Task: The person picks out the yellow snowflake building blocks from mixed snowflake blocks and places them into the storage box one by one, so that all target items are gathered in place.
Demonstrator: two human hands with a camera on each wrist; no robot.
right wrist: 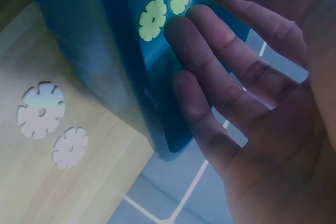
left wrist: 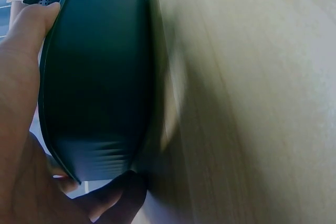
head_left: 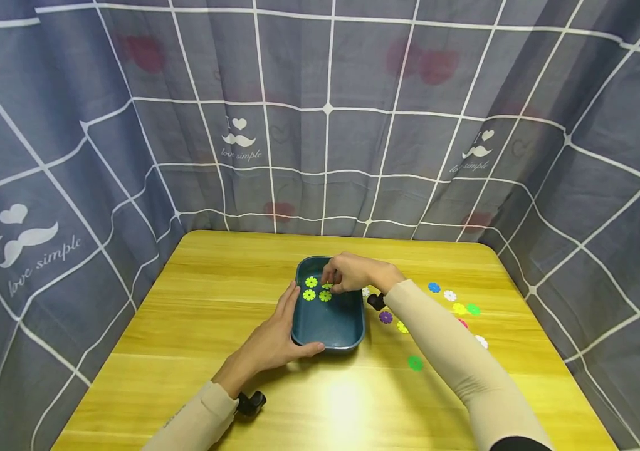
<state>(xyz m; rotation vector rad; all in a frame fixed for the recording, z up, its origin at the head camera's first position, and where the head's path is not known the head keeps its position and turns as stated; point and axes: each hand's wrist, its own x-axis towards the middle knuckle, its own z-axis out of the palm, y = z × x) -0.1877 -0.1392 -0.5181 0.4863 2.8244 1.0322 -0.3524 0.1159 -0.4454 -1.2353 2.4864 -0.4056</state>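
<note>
A dark teal plastic box (head_left: 331, 326) sits on the table. My left hand (head_left: 269, 338) holds it, thumb at the near rim and the other fingers along the left side. In the left wrist view the thumb and fingers span the box's outer wall (left wrist: 100, 77). My right hand (head_left: 353, 274) reaches over the box's right rim, thumb and forefinger pinching a yellow-green notched disc (head_left: 327, 285) inside the box. Beside it lie three more yellow-green discs (head_left: 309, 294). In the right wrist view the remaining fingers (right wrist: 210, 66) are spread loosely, and the pinched disc is hidden.
To the right, loose notched discs lie on the wooden table (head_left: 212, 300): blue (head_left: 434, 287), green (head_left: 415, 363), purple (head_left: 385, 317), white (head_left: 450, 295), yellow (head_left: 459, 309) and red, some partly behind the right forearm. A grey checked curtain (head_left: 297, 138) surrounds the table's back and sides.
</note>
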